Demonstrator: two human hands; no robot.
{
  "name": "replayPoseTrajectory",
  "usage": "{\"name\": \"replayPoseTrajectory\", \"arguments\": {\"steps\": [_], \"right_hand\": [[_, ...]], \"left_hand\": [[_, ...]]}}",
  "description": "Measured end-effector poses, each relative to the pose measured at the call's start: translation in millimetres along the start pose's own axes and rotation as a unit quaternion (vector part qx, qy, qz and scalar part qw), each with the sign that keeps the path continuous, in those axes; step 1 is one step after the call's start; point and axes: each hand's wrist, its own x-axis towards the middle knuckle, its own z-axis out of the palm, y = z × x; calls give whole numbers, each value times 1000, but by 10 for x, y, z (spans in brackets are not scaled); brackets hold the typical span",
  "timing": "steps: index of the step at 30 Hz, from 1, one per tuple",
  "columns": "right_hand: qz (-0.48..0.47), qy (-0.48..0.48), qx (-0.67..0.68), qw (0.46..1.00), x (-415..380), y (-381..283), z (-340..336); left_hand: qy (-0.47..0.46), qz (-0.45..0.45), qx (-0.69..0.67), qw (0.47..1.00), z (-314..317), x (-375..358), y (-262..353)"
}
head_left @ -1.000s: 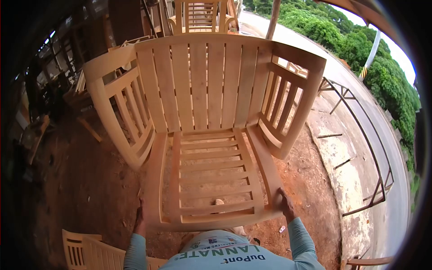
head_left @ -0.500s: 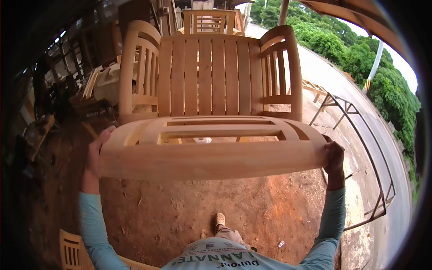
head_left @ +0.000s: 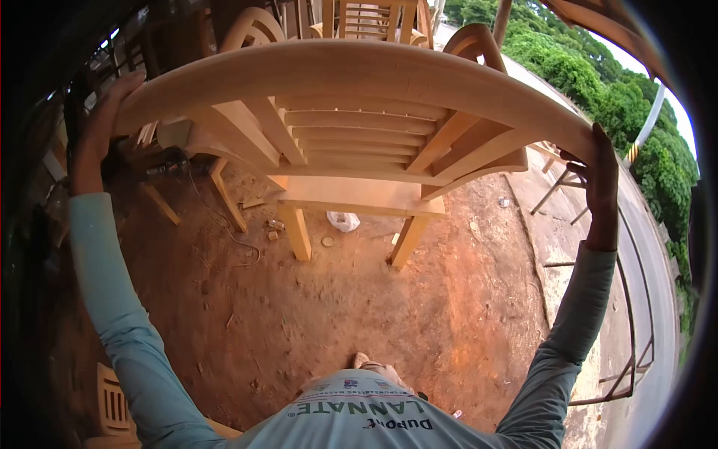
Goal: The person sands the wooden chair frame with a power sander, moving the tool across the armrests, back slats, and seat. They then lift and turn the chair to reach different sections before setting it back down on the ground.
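A curved wooden bench back [head_left: 351,71] with slats spans the view, raised close to the camera. My left hand [head_left: 108,108] grips its left end, and my right hand [head_left: 600,168] wraps round its right end. Beneath and beyond it stands a wooden bench [head_left: 359,196], whose front legs and curved arm tops show. Most of the bench seat is hidden behind the raised piece.
Behind stands a wooden chair [head_left: 370,19]. Another slatted piece [head_left: 114,400] lies at the lower left. A white plastic bag [head_left: 343,221] is on the dirt floor [head_left: 336,314]. A metal frame [head_left: 636,367] stands at the right, beside the road.
Both my hands have gone up and apart with the curved piece, which has tilted and now looks larger. It covers the bench seat, while the bench's front legs have come into view.
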Motion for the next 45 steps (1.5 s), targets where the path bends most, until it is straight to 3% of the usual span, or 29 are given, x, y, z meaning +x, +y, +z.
{"name": "replayPoseTrajectory", "arguments": {"steps": [2,3,4,6,7,9,10,11,12,14,15,16,17,18,22,24,28,31,33,36,39,44,45], "right_hand": [[-129,136,-50,981,201,143,81],[-116,104,-45,987,256,-10,143],[-254,111,-76,958,450,118,148],[-324,57,28,944,786,177,178],[-398,11,45,916,881,181,202],[-512,119,-222,821,1079,179,159],[-509,172,-319,781,1197,201,100],[-500,226,-409,729,1317,222,40],[-483,259,-443,710,1389,205,71],[-471,296,-494,668,1548,144,150],[-478,302,-512,647,1634,100,199],[-470,300,-541,630,1801,87,167],[-465,299,-561,617,1992,101,106],[-459,297,-581,603,2181,116,46],[-418,303,-648,560,2746,42,-16],[-401,299,-650,573,2832,17,181],[-420,311,-546,655,2834,14,457],[-441,168,-270,839,2798,-73,861],[-411,62,-76,906,2702,-97,1110],[-372,-17,45,927,2719,-106,1299],[-375,-28,46,925,2873,-65,1384],[-431,-26,-11,902,3418,56,1332],[-398,1,30,917,3523,48,1375]], "left_hand": [[54,35,29,998,33,209,22],[80,54,44,994,50,286,32],[101,57,-47,992,126,287,86],[141,61,-226,962,320,312,200],[120,70,-230,963,408,289,225],[115,147,-201,962,399,551,11],[110,183,-186,959,449,610,-17],[106,191,-161,963,488,657,-17],[138,244,-36,959,450,763,-71],[190,342,210,896,298,1273,-294],[148,431,225,861,102,1679,-526],[123,366,24,922,323,1609,-327],[94,279,-177,939,718,1383,118],[64,182,-371,909,934,1256,357],[102,205,-431,873,1083,1865,83],[89,178,-495,846,1122,2106,102],[84,174,-435,879,1279,2190,237],[36,192,-378,905,1273,2496,147],[47,204,-317,925,1287,2606,185],[86,208,-293,929,1470,2503,247],[67,187,-221,955,1585,2473,289],[87,325,-212,918,1367,3533,-206],[90,354,-207,907,1379,3562,-179]]}}
